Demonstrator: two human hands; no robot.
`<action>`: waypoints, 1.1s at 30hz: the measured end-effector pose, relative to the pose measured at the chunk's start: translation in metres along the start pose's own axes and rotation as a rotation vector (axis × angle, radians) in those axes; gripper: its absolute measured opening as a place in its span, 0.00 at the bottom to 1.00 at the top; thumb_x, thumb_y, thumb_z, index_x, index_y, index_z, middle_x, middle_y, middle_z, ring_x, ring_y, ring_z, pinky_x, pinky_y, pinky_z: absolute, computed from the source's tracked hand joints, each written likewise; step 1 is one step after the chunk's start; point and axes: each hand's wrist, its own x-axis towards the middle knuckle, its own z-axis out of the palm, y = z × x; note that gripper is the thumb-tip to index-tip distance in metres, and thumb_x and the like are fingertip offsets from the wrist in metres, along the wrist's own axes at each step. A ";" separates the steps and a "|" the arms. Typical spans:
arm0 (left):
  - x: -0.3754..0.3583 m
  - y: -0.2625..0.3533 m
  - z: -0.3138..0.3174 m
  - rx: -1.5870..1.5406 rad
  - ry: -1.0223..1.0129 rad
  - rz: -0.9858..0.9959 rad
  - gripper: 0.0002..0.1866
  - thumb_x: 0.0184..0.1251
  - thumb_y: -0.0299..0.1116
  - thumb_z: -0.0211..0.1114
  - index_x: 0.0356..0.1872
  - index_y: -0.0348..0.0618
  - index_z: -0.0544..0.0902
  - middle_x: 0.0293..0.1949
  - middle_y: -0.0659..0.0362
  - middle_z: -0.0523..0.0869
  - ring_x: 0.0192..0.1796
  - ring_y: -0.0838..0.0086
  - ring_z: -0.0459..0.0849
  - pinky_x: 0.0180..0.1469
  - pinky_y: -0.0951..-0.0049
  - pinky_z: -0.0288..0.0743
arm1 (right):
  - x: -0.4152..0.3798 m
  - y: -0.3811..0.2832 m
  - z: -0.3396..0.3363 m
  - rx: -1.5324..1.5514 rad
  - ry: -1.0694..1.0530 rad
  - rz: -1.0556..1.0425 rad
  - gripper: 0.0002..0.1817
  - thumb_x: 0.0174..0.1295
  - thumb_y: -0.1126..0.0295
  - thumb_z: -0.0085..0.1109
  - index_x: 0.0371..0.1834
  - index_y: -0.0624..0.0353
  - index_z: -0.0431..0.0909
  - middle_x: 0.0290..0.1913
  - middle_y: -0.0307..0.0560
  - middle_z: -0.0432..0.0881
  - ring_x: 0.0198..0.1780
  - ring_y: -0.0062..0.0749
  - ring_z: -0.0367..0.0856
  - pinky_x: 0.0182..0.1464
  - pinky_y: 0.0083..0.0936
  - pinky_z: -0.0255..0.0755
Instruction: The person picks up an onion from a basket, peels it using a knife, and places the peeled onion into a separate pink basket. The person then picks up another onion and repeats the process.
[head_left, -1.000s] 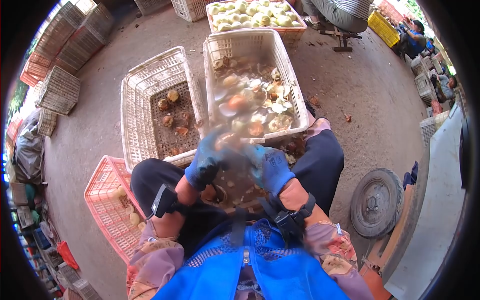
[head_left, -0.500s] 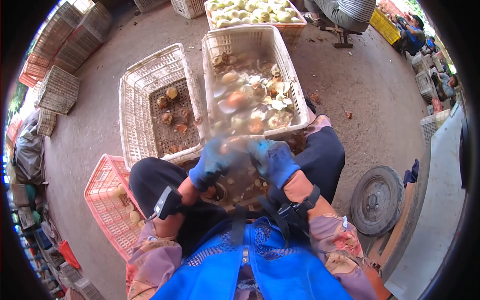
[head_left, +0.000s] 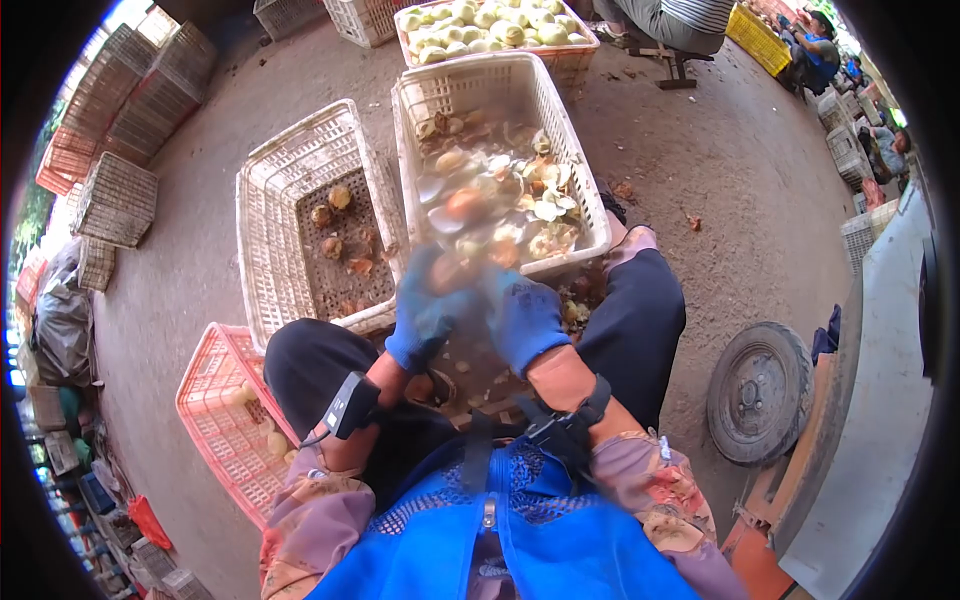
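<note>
In the head view, my left hand (head_left: pixel 428 312), in a blue glove, is closed on a brownish onion (head_left: pixel 452 272), blurred at the fingertips. Close beside it my right hand (head_left: pixel 527 312), also gloved in blue, has curled fingers; a smeared patch hides what is in them. Both hands are above my lap, at the near edge of a white plastic crate (head_left: pixel 590 215). Inside that crate lie onion skins (head_left: pixel 550 205) and pieces, partly blurred. To the left stands a second white crate (head_left: pixel 268 250), tilted, with a few brown onions (head_left: pixel 335 218) and scraps.
A pink crate (head_left: pixel 225 400) with a few pale onions sits by my left knee. Ahead stands a crate of peeled onions (head_left: pixel 490 28). A tyre (head_left: pixel 760 393) lies at the right near a metal panel (head_left: pixel 870 400). Stacked crates (head_left: pixel 150 90) and other people are farther off.
Both hands have shifted slightly left and stay close together. The right hand has turned so its back faces up more. The view has shifted a little; the crates keep their places.
</note>
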 end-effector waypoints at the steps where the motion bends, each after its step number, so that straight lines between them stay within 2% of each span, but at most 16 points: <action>1: 0.003 -0.007 0.001 0.002 -0.004 0.001 0.30 0.47 0.22 0.73 0.55 0.37 0.75 0.44 0.60 0.83 0.44 0.78 0.82 0.46 0.74 0.81 | 0.002 0.000 0.005 0.001 0.004 0.002 0.10 0.57 0.73 0.57 0.43 0.53 0.76 0.36 0.54 0.85 0.38 0.56 0.85 0.40 0.49 0.77; 4: 0.006 -0.013 0.010 0.274 0.048 0.296 0.29 0.50 0.23 0.74 0.56 0.37 0.74 0.44 0.59 0.83 0.43 0.78 0.83 0.44 0.75 0.82 | 0.021 0.023 0.027 -0.009 -0.032 0.173 0.09 0.60 0.72 0.54 0.42 0.55 0.80 0.38 0.54 0.86 0.39 0.52 0.86 0.41 0.47 0.79; 6: -0.003 0.018 0.027 -0.036 0.061 -0.010 0.25 0.53 0.23 0.74 0.54 0.37 0.76 0.43 0.60 0.83 0.43 0.78 0.83 0.42 0.74 0.82 | 0.036 0.071 0.049 -0.352 -0.254 0.003 0.10 0.62 0.71 0.52 0.40 0.57 0.84 0.39 0.53 0.86 0.39 0.48 0.87 0.43 0.43 0.81; 8: 0.001 0.022 0.021 -0.020 0.031 -0.065 0.23 0.55 0.24 0.73 0.53 0.38 0.76 0.43 0.61 0.83 0.40 0.76 0.84 0.41 0.72 0.83 | 0.027 0.096 0.045 -0.038 0.031 0.059 0.18 0.67 0.60 0.60 0.55 0.58 0.80 0.38 0.51 0.87 0.33 0.38 0.86 0.37 0.34 0.80; 9: 0.007 0.006 0.010 0.382 -0.055 0.267 0.23 0.57 0.23 0.71 0.54 0.37 0.77 0.44 0.60 0.83 0.43 0.73 0.85 0.44 0.69 0.83 | 0.023 0.168 0.117 0.953 0.152 0.060 0.20 0.69 0.59 0.62 0.58 0.58 0.80 0.38 0.42 0.86 0.30 0.26 0.82 0.30 0.23 0.76; 10: 0.011 -0.002 0.003 0.783 -0.142 0.599 0.22 0.58 0.22 0.69 0.55 0.37 0.77 0.46 0.58 0.84 0.45 0.69 0.85 0.47 0.65 0.83 | 0.028 0.167 0.118 0.953 0.148 0.058 0.20 0.69 0.59 0.62 0.58 0.58 0.80 0.38 0.42 0.86 0.30 0.26 0.82 0.30 0.23 0.76; 12: 0.016 0.013 0.004 0.816 -0.158 0.563 0.22 0.59 0.21 0.67 0.56 0.36 0.77 0.48 0.55 0.84 0.48 0.66 0.84 0.51 0.63 0.81 | 0.032 0.157 0.108 0.979 0.166 0.027 0.18 0.70 0.63 0.60 0.60 0.59 0.78 0.41 0.37 0.83 0.29 0.20 0.81 0.25 0.18 0.73; 14: 0.019 0.004 0.002 0.858 -0.179 0.523 0.21 0.60 0.20 0.65 0.57 0.35 0.77 0.51 0.52 0.84 0.52 0.62 0.84 0.55 0.61 0.80 | 0.029 0.101 0.049 0.825 -0.033 0.212 0.20 0.72 0.67 0.57 0.65 0.57 0.74 0.44 0.39 0.84 0.34 0.19 0.81 0.31 0.19 0.76; 16: 0.023 -0.036 0.003 0.213 0.006 0.184 0.20 0.62 0.21 0.63 0.57 0.33 0.78 0.52 0.50 0.84 0.56 0.60 0.81 0.58 0.61 0.76 | 0.019 0.056 0.031 1.023 -0.033 0.057 0.23 0.71 0.69 0.58 0.68 0.58 0.71 0.49 0.39 0.83 0.41 0.17 0.80 0.42 0.18 0.77; 17: 0.024 -0.026 -0.002 0.631 -0.042 0.535 0.21 0.63 0.25 0.65 0.58 0.34 0.78 0.52 0.51 0.85 0.53 0.60 0.83 0.56 0.64 0.78 | 0.015 0.031 0.016 1.022 -0.032 0.056 0.23 0.71 0.69 0.58 0.68 0.58 0.71 0.49 0.39 0.83 0.41 0.17 0.80 0.42 0.18 0.77; 19: 0.017 0.014 0.012 0.737 -0.081 0.538 0.22 0.62 0.25 0.65 0.59 0.34 0.77 0.52 0.53 0.85 0.52 0.62 0.84 0.55 0.65 0.78 | 0.007 -0.004 -0.005 1.307 0.051 0.005 0.30 0.69 0.81 0.52 0.75 0.61 0.63 0.66 0.46 0.76 0.61 0.25 0.77 0.65 0.26 0.70; 21: 0.015 0.026 0.014 0.847 -0.119 0.536 0.24 0.62 0.25 0.66 0.61 0.35 0.76 0.51 0.54 0.85 0.50 0.64 0.84 0.54 0.66 0.79 | 0.005 0.009 0.004 1.396 0.038 0.042 0.28 0.70 0.81 0.52 0.74 0.61 0.65 0.65 0.44 0.77 0.61 0.23 0.76 0.63 0.23 0.72; 23: 0.020 0.026 0.009 -0.198 -0.194 -0.111 0.22 0.62 0.25 0.66 0.58 0.36 0.77 0.47 0.58 0.85 0.46 0.71 0.85 0.50 0.70 0.80 | 0.004 0.018 0.003 1.487 0.027 0.076 0.26 0.71 0.80 0.51 0.73 0.61 0.66 0.63 0.42 0.78 0.61 0.21 0.76 0.61 0.21 0.73; 27: 0.015 0.015 0.014 -0.079 -0.084 0.069 0.17 0.66 0.28 0.64 0.56 0.37 0.78 0.43 0.61 0.84 0.43 0.78 0.82 0.44 0.76 0.79 | 0.000 0.018 -0.009 1.195 -0.028 0.056 0.23 0.71 0.78 0.53 0.69 0.59 0.72 0.58 0.44 0.83 0.56 0.26 0.81 0.57 0.24 0.75; 30: 0.015 0.023 0.003 -0.091 -0.086 -0.132 0.15 0.69 0.33 0.63 0.54 0.38 0.78 0.42 0.61 0.83 0.39 0.80 0.81 0.38 0.78 0.77 | -0.002 0.025 -0.007 0.949 -0.048 0.078 0.18 0.72 0.71 0.55 0.64 0.59 0.77 0.52 0.48 0.86 0.50 0.31 0.84 0.53 0.27 0.77; 33: 0.021 0.020 -0.013 0.524 -0.270 0.203 0.18 0.68 0.39 0.64 0.52 0.38 0.78 0.39 0.61 0.82 0.31 0.79 0.79 0.31 0.78 0.76 | -0.005 0.024 -0.027 0.801 -0.069 0.059 0.16 0.73 0.65 0.54 0.58 0.59 0.80 0.46 0.54 0.87 0.45 0.39 0.87 0.48 0.31 0.77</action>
